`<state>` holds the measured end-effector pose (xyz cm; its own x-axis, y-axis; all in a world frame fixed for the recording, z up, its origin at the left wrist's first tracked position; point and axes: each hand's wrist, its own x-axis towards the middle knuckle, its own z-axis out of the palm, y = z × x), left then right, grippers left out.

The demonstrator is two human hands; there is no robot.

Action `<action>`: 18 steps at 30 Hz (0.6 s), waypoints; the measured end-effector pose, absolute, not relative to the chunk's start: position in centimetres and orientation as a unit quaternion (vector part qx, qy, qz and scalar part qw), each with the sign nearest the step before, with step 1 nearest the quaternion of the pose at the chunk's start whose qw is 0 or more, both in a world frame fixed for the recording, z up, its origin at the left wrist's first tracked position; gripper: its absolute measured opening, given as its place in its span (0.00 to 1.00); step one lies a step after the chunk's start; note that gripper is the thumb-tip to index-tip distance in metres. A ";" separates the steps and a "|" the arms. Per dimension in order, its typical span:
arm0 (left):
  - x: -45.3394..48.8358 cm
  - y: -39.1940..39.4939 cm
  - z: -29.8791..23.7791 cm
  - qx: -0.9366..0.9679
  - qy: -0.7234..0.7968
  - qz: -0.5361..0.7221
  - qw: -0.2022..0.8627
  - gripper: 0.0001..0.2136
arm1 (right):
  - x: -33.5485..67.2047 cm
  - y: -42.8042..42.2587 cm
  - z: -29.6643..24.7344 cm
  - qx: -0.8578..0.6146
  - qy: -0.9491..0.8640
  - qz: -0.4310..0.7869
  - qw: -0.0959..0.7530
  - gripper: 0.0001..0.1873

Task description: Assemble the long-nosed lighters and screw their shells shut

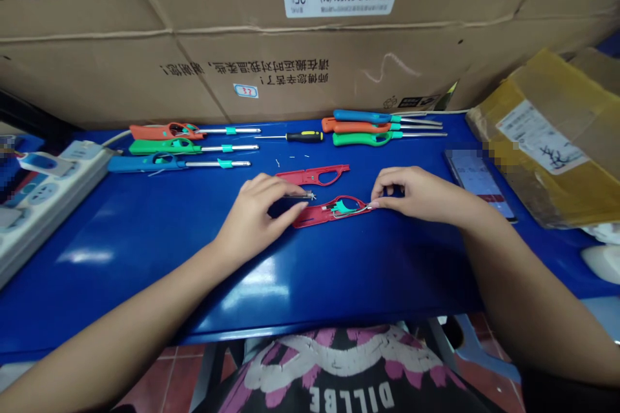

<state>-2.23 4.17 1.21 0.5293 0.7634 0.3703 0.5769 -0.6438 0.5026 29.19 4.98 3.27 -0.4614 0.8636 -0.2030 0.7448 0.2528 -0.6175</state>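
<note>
A red lighter half-shell (334, 210) with a teal trigger and wires inside lies open on the blue table (145, 239). My right hand (416, 193) pinches its right end, fingers closed. My left hand (259, 213) rests at the shell's left end, fingers curled around a small clear tube with a metal tip (303, 194). The other red half-shell (314, 175) lies just behind, untouched.
Three assembled long lighters (179, 147) lie at the back left and three more (372, 128) at the back right, with a black-handled screwdriver (295, 137) between. Small screws (290, 158) lie loose. Power strip (43, 187) left, phone (477, 181) and cardboard parcel (547, 135) right, big carton (242, 26) behind.
</note>
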 end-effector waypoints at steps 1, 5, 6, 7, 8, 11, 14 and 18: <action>-2.5 4.4 1.3 0.860 0.396 0.286 0.146 0.06 | 29.4 5.0 3.4 -0.512 -0.790 0.329 0.080 0.10; -3.4 5.4 1.0 0.867 0.414 0.257 0.104 0.07 | 29.3 4.7 3.5 -0.477 -0.812 0.323 0.097 0.09; -3.5 5.5 0.9 0.869 0.414 0.249 0.104 0.07 | 29.0 4.6 3.4 -0.463 -0.818 0.320 0.118 0.09; -3.6 5.7 0.7 0.872 0.412 0.242 0.108 0.08 | 28.6 4.5 3.3 -0.450 -0.823 0.315 0.143 0.08; -3.7 5.7 0.6 0.875 0.410 0.233 0.113 0.08 | 28.1 4.3 3.2 -0.438 -0.829 0.306 0.166 0.07; -3.7 5.8 0.4 0.881 0.410 0.200 0.126 0.08 | 26.5 3.8 2.5 -0.397 -0.859 0.260 0.192 0.05; -3.7 5.7 0.7 0.885 0.414 0.171 0.129 0.08 | 25.3 3.4 1.9 -0.372 -0.883 0.217 0.187 0.05; -3.9 5.5 1.3 0.892 0.412 0.138 0.124 0.07 | 24.6 3.1 1.5 -0.349 -0.903 0.179 0.175 0.06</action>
<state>-3.88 5.46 1.30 0.6228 0.7690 0.1443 0.7007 -0.6302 0.3345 24.63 3.14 1.54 -0.6958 0.6922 0.1916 0.5672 0.6932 -0.4448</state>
